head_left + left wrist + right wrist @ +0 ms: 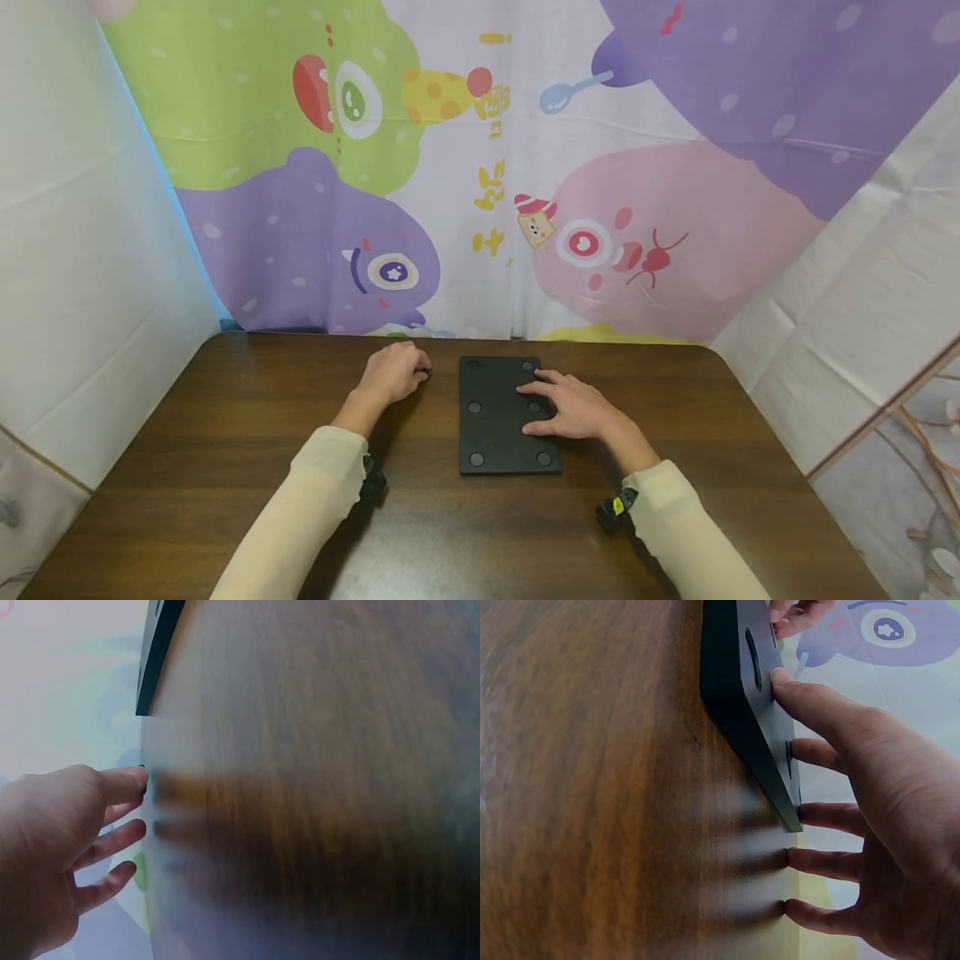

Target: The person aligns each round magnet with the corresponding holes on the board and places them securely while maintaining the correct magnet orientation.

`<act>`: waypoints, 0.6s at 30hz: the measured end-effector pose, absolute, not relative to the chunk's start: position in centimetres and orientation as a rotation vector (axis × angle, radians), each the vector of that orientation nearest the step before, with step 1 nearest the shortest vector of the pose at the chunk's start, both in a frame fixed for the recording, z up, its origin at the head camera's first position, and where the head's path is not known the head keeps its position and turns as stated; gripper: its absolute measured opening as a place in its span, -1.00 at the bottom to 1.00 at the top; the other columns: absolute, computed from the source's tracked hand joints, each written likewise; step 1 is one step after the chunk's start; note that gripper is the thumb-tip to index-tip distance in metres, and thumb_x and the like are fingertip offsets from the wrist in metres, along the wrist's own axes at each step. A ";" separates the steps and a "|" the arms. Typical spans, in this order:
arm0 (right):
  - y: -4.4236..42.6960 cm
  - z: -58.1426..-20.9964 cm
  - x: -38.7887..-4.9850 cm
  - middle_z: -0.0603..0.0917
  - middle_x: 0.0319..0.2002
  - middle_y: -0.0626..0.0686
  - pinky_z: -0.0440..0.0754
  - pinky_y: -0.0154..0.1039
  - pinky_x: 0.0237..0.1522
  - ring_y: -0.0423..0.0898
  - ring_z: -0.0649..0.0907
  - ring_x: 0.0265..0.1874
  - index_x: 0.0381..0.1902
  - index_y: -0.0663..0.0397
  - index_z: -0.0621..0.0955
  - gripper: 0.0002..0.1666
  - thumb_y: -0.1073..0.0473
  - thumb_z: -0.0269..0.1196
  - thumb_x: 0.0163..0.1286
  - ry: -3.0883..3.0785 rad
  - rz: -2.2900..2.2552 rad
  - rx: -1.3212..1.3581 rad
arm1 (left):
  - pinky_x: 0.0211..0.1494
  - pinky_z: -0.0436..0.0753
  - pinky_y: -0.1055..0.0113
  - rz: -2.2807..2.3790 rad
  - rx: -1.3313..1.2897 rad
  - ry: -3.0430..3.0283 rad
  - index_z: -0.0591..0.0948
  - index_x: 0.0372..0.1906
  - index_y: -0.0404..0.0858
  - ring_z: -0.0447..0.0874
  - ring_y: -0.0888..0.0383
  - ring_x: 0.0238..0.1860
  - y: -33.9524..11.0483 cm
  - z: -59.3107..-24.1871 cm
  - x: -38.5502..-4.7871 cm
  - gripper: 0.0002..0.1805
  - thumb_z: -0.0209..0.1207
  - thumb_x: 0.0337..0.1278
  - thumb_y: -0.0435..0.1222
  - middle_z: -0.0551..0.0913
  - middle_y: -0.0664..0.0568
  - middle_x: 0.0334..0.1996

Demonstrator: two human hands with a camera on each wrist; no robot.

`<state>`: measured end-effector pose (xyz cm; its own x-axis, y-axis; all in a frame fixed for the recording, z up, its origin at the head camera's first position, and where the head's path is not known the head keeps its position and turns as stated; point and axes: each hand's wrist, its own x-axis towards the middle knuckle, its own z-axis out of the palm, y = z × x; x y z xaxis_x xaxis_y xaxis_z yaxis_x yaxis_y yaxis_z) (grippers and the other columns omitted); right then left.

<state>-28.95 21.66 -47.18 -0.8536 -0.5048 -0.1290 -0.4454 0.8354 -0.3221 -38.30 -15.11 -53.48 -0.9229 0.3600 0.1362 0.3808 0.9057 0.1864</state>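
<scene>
A flat black rectangular board (498, 429) lies on the table, with several round dark grey spots along its two long sides. Left of its far end, my left hand (390, 372) pinches a small dark piece (424, 372) between thumb and fingertips, just over the tabletop. Only a thin edge of this piece (143, 784) shows in the left wrist view, so its full shape is hidden. My right hand (573, 407) lies at the board's right side with fingers spread. Its thumb and some fingertips touch the board (754, 712), while other fingertips reach the table beside it.
The brown wooden table (420, 533) ends at a printed cloth backdrop (465, 300) right behind the board. White cloth panels (97, 250) stand at both sides. Each wrist carries a small black camera (372, 477).
</scene>
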 end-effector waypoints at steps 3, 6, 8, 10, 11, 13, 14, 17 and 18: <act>21.7 -47.2 -29.0 0.37 0.75 0.30 0.47 0.60 0.55 0.47 0.44 0.67 0.64 -0.22 0.58 -0.08 -0.39 0.46 0.43 2.808 -0.423 -0.733 | 0.11 0.87 -0.04 -0.341 -0.566 -2.954 0.92 0.01 0.01 0.88 -0.03 0.09 -15.0 -52.9 -38.0 -0.85 0.51 0.44 -0.18 0.87 0.04 -0.02; 21.7 -47.1 -28.9 0.36 0.75 0.29 0.45 0.61 0.56 0.47 0.43 0.67 0.64 -0.22 0.58 -0.08 -0.39 0.46 0.43 2.808 -0.428 -0.729 | 0.09 0.87 -0.05 -0.343 -0.564 -2.923 0.92 -0.01 0.02 0.88 -0.03 0.07 -15.0 -53.3 -38.3 -0.86 0.51 0.43 -0.16 0.86 0.06 -0.04; 21.7 -47.1 -28.9 0.36 0.75 0.29 0.45 0.61 0.56 0.47 0.43 0.67 0.64 -0.22 0.58 -0.08 -0.38 0.46 0.43 2.809 -0.426 -0.729 | 0.10 0.87 -0.05 -0.350 -0.562 -2.907 0.92 -0.01 0.03 0.88 -0.02 0.08 -15.0 -53.4 -38.4 -0.86 0.51 0.42 -0.16 0.87 0.07 -0.03; 21.8 -47.1 -28.9 0.36 0.75 0.29 0.45 0.61 0.56 0.47 0.43 0.67 0.64 -0.22 0.58 -0.08 -0.38 0.46 0.43 2.809 -0.425 -0.728 | 0.13 0.86 -0.07 -0.337 -0.569 -2.915 0.92 0.00 0.01 0.89 -0.03 0.11 -14.8 -52.8 -38.0 -0.86 0.51 0.43 -0.17 0.89 0.06 -0.01; 21.8 -47.1 -28.9 0.36 0.76 0.29 0.45 0.61 0.56 0.47 0.43 0.67 0.64 -0.22 0.58 -0.08 -0.38 0.47 0.43 2.809 -0.425 -0.729 | 0.15 0.86 -0.08 -0.328 -0.573 -2.920 0.92 0.01 0.00 0.89 -0.04 0.12 -14.7 -52.4 -37.7 -0.85 0.49 0.45 -0.18 0.90 0.05 0.01; 21.8 -47.1 -28.9 0.36 0.76 0.29 0.46 0.61 0.56 0.46 0.44 0.67 0.64 -0.22 0.58 -0.08 -0.38 0.47 0.43 2.809 -0.424 -0.728 | 0.16 0.86 0.01 -0.337 -0.605 -2.874 0.91 0.03 0.03 0.89 0.04 0.13 -15.1 -52.9 -38.0 -0.85 0.44 0.52 -0.11 0.91 0.11 0.02; 21.8 -47.0 -28.8 0.36 0.76 0.29 0.46 0.61 0.56 0.46 0.44 0.67 0.64 -0.22 0.58 -0.08 -0.38 0.47 0.43 2.809 -0.427 -0.728 | 0.16 0.86 0.01 -0.324 -0.609 -2.873 0.91 0.03 0.01 0.90 0.02 0.13 -15.0 -52.4 -37.7 -0.84 0.44 0.53 -0.12 0.91 0.09 0.02; 21.7 -47.1 -28.9 0.36 0.76 0.28 0.46 0.61 0.56 0.45 0.44 0.67 0.64 -0.23 0.58 -0.08 -0.38 0.47 0.43 2.810 -0.427 -0.729 | 0.13 0.86 0.01 -0.322 -0.603 -2.847 0.92 0.02 -0.04 0.91 0.00 0.11 -14.4 -51.2 -36.5 -0.84 0.43 0.53 -0.15 0.92 0.05 0.00; 21.7 -47.1 -28.9 0.36 0.76 0.28 0.46 0.61 0.56 0.45 0.44 0.67 0.64 -0.23 0.58 -0.08 -0.38 0.47 0.43 2.810 -0.427 -0.730 | 0.13 0.86 0.00 -0.321 -0.599 -2.843 0.92 0.02 -0.05 0.90 0.00 0.12 -14.2 -50.8 -36.1 -0.84 0.42 0.53 -0.16 0.92 0.04 0.01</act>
